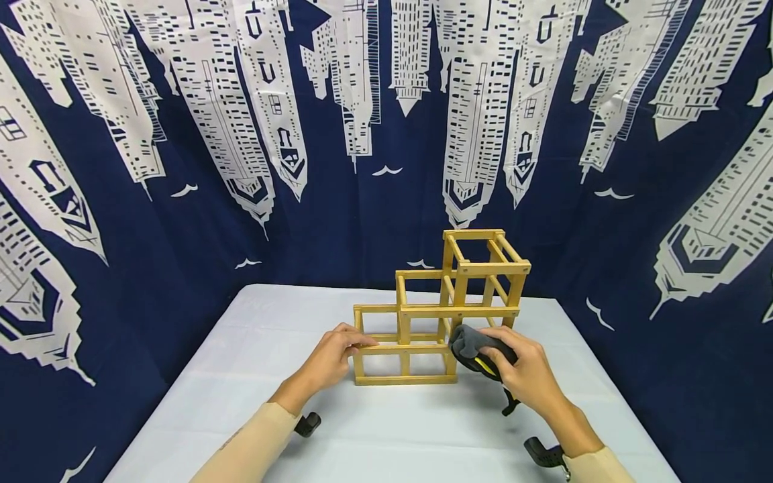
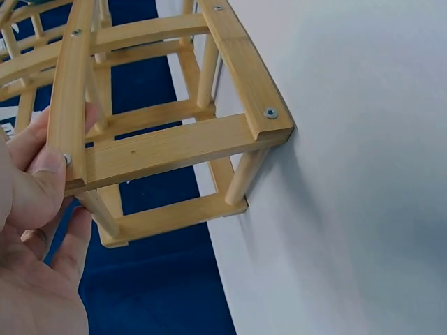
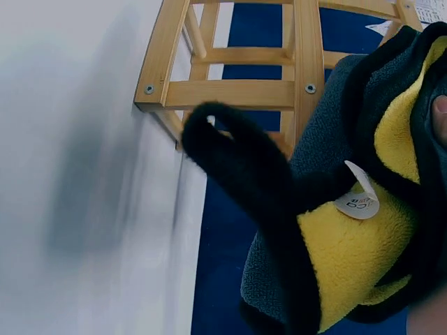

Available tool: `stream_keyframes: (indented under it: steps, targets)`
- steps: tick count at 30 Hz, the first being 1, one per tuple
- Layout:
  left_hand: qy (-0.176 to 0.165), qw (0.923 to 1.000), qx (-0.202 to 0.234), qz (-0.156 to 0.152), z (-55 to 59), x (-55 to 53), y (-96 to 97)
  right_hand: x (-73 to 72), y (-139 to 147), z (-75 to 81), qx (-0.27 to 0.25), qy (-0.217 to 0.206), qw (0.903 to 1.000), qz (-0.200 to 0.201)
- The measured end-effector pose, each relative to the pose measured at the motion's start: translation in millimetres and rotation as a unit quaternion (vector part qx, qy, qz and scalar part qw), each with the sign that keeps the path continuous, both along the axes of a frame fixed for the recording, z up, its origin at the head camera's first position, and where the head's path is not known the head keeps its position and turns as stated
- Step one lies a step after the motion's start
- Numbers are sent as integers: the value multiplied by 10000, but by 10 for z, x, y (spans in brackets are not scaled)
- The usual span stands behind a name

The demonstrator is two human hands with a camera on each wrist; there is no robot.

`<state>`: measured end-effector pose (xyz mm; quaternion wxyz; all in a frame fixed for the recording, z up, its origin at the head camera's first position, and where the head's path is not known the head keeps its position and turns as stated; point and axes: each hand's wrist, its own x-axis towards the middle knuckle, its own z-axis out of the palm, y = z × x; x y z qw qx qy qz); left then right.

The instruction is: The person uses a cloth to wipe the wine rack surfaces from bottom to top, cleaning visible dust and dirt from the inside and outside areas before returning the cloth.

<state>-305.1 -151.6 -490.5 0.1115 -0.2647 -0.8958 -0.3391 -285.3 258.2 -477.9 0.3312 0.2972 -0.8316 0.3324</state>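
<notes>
A stepped wooden rack of pale slats and round rungs stands on the table, rising toward the right. My left hand grips the top left corner of its lowest tier. In the left wrist view the thumb of that hand lies against a slat near a screw, with fingers on the other side. My right hand holds a bunched grey and yellow cloth against the rack's right front, overlapping an upright. The right wrist view shows the cloth's black edging, a white tag and a hanging black loop.
The white-covered table runs back to a navy curtain printed with upside-down white buildings, which hangs behind and at both sides. Black camera mounts show at the wrists.
</notes>
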Motion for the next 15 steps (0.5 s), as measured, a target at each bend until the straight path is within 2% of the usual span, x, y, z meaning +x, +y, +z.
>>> stream_keyframes:
  steps: [4, 8, 12, 15]
  targets:
    - [11, 9999, 71, -152, -12, -27, 2, 8, -63, -30, 100, 72, 9998, 151]
    - [114, 9993, 110, -334, -19, -65, -61, 21, -220, -73, 475, 121, 9976, 483]
    - [336, 9990, 24, -283, -24, -109, -129, 42, -465, -128, 1085, 8, 9907, 822]
    - [332, 9992, -110, -191, -33, -122, -159, 58, -680, -186, 1564, -159, 9814, 1099]
